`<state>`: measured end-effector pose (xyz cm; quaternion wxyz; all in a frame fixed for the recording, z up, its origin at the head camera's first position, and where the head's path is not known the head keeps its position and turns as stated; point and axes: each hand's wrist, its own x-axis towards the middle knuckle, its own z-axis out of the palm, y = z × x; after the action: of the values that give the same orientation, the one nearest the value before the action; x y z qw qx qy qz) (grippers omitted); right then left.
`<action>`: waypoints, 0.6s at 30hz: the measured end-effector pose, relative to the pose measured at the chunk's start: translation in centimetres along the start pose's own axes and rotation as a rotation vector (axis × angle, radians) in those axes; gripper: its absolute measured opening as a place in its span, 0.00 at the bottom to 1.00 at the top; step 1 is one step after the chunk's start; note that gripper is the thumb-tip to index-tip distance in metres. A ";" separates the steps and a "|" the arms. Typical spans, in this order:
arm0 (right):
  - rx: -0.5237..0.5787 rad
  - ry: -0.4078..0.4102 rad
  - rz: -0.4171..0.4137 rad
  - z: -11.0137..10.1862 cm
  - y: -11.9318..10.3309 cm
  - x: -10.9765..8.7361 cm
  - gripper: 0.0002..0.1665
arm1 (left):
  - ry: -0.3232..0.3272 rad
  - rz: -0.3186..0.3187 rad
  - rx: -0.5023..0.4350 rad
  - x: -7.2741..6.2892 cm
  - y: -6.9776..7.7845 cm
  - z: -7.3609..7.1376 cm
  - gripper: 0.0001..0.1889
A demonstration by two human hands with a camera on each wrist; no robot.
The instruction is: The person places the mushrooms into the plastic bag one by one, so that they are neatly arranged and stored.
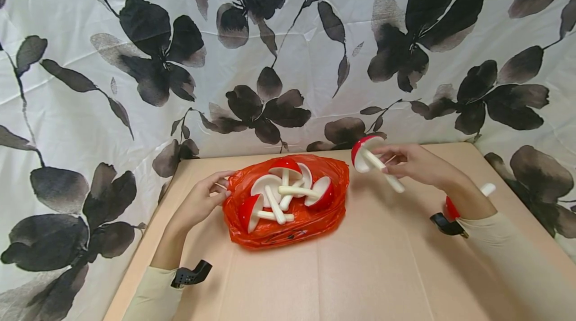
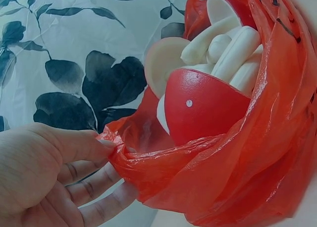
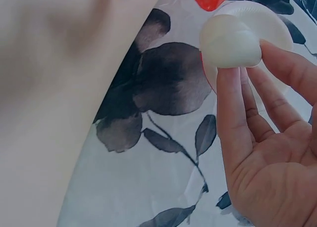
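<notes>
A red plastic bag (image 1: 288, 242) lies spread open on the table with several toy mushrooms (image 1: 320, 193) in it, red caps and white stems jumbled together. At its left edge my left hand (image 1: 204, 201) pinches the rim between thumb and fingers; the left wrist view shows the bunched plastic (image 2: 119, 150) in that pinch. To the right of the bag, my right hand (image 1: 416, 163) holds one toy mushroom (image 1: 366, 153) by its stem above the table. In the right wrist view the stem's rounded end (image 3: 230, 44) sits between thumb and fingertips.
Another red-and-white mushroom (image 1: 487, 189) lies at the table's right side, mostly hidden behind the right forearm. The wooden table (image 1: 360, 271) meets a floral cloth (image 1: 315, 61) at its back and sides. A black strap device (image 1: 191, 275) sits on the left wrist.
</notes>
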<state>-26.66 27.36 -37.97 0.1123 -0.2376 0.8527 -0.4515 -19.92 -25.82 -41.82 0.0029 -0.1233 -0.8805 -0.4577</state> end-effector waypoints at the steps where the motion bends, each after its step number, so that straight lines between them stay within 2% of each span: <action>1: 0.004 -0.002 -0.001 0.1 -0.1 0.0 0.27 | 0.000 -0.003 0.001 0.0 0.3 0.0 0.25; 9: 0.006 -0.012 -0.009 1.0 -1.3 0.5 0.27 | -0.012 -0.007 0.004 -0.9 3.4 -0.1 0.24; 18: -0.016 -0.016 -0.047 1.9 -2.2 1.2 0.25 | -0.018 -0.009 0.007 -0.9 3.7 -0.2 0.24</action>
<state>-26.23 24.34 -37.26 0.1067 -0.2620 0.8495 -0.4453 -18.20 -24.12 -38.83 -0.0064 -0.1234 -0.8826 -0.4535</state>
